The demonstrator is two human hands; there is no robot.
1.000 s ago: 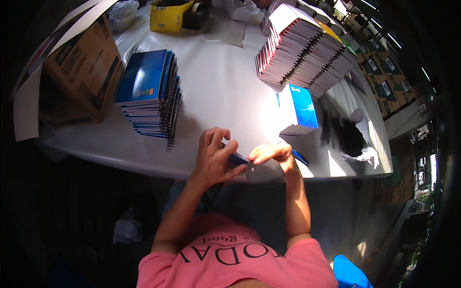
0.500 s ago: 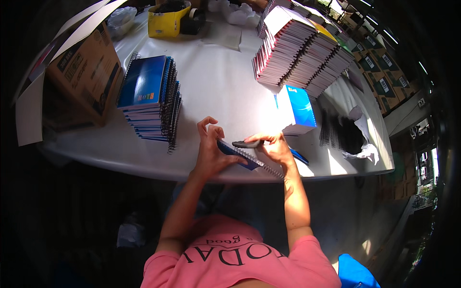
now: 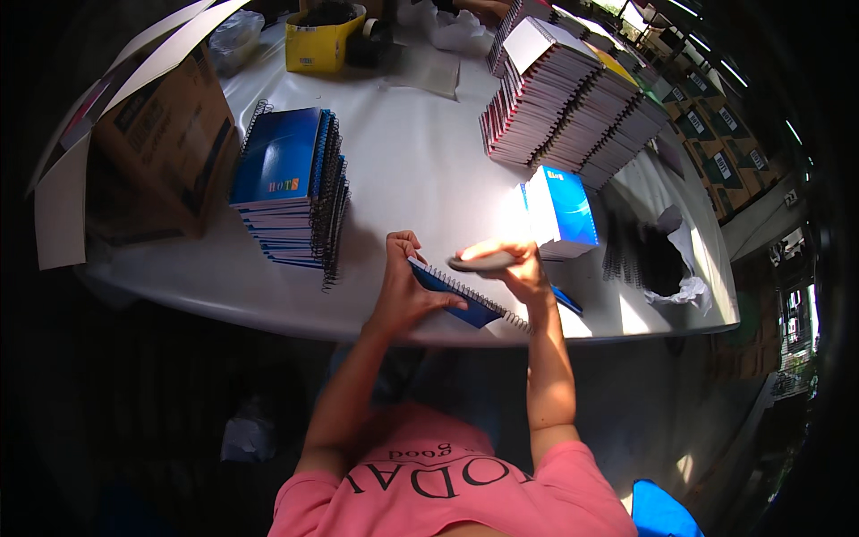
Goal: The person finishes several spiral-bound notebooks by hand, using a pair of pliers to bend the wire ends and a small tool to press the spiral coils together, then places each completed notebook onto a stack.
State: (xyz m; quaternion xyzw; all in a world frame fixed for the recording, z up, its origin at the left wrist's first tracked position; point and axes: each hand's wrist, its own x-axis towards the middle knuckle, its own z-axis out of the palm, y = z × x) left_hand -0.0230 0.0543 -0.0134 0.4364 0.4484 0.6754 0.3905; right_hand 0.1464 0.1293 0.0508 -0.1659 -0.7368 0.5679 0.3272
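My left hand (image 3: 400, 293) grips a small blue notebook (image 3: 456, 302) near the table's front edge, thumb on its cover. A wire spiral (image 3: 514, 319) runs along the notebook's upper edge and sticks out past its right end. Above that edge, my right hand (image 3: 521, 271) is closed round a dark grey, smooth-handled hand tool (image 3: 483, 262); its exact kind cannot be made out. The tool appears slightly apart from the spiral. To the left stands a stack of spiral-bound blue notebooks (image 3: 284, 161). Right of my hands is a stack of blue-covered pads (image 3: 569, 208).
An open cardboard box (image 3: 161, 143) stands at the left. Tall stacks of bound books (image 3: 555, 107) fill the back right. Loose black spirals (image 3: 640, 251) lie at the right beside crumpled plastic (image 3: 687, 285). A yellow bin (image 3: 315, 50) sits at the back; a blue piece (image 3: 567, 302) lies near my right wrist.
The notebook has tipped so more of its blue cover shows. My right hand has lifted the tool slightly away from the spiral and turned it. The whole view has shifted a little.
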